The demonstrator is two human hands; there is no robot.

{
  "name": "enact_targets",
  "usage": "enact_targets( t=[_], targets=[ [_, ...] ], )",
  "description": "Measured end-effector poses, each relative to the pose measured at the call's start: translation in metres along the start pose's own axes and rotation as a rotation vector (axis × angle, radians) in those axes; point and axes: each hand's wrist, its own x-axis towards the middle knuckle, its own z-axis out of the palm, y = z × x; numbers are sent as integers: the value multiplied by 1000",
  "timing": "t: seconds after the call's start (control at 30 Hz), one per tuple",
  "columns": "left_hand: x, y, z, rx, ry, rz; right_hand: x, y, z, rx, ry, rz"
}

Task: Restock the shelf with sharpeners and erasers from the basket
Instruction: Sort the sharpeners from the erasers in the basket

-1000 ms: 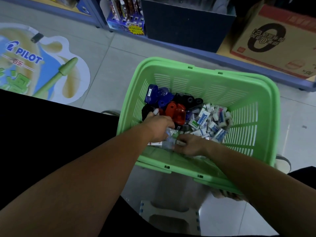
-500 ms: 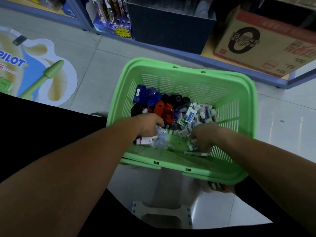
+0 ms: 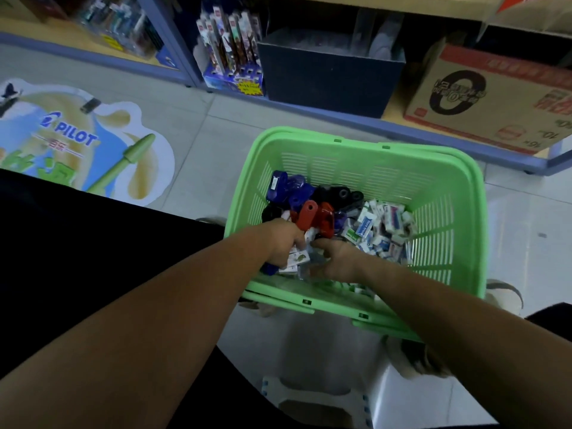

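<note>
At the bottom centre of the frame a pale step stool sits on the floor tiles. Above it both forearms reach into the near side of the green basket. The left grip stays where it was half a second ago, at the near left of the basket. Its fingers are curled down round a few of the erasers, small white packs that show beneath its knuckles. The right grip is what has moved. Half a second ago it was out over the heap on the basket's right side, and now it is back at the centre, thumb tip almost touching the left grip, as it was a second ago. Its fingers are tucked under the palm, so I cannot tell whether it grasps anything. That out-and-back reads as gathering: it is probably feeding erasers into the left grip's bundle, so the trip to the shelf is yet to come for this handful. Beyond the hands the rest of the erasers fill the basket's right half, and the blue, red and black sharpeners its left and middle. Farther up, across a strip of floor, the shelf runs along the top of the frame, with a dark bin and a cardboard box on its lowest board.
</note>
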Motion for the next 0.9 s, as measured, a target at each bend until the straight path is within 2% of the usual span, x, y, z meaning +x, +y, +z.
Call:
enact_targets(
  t=[0.13,0.2,0.27,0.37,0.43,0.53,0.67,0.8,0.9],
  targets=[
    [3,-1,-2,77,1,-23,8,3,10,35,42,-58],
    [-2,-2,-18,7,58,-10,15,0,13,96,16,-93],
    [-9,-2,-42,-87,238,4,20,-7,16,103,-40,-80],
    [-14,0,-73,-138,538,0,27,-13,28,18,-61,54],
    [-13,-1,-80,-110,600,4,29,-16,37,-14,-23,85],
    [-10,-7,-74,-72,593,46,30,-20,41,-68,4,74],
    [-20,-2,-71,-236,560,22,31,-23,43,-114,31,63],
    [-31,-2,-48,-288,332,15,33,-18,38,-176,76,18],
    [-26,-4,-24,-150,138,-11,31,-8,29,-214,49,-59]
  ],
)
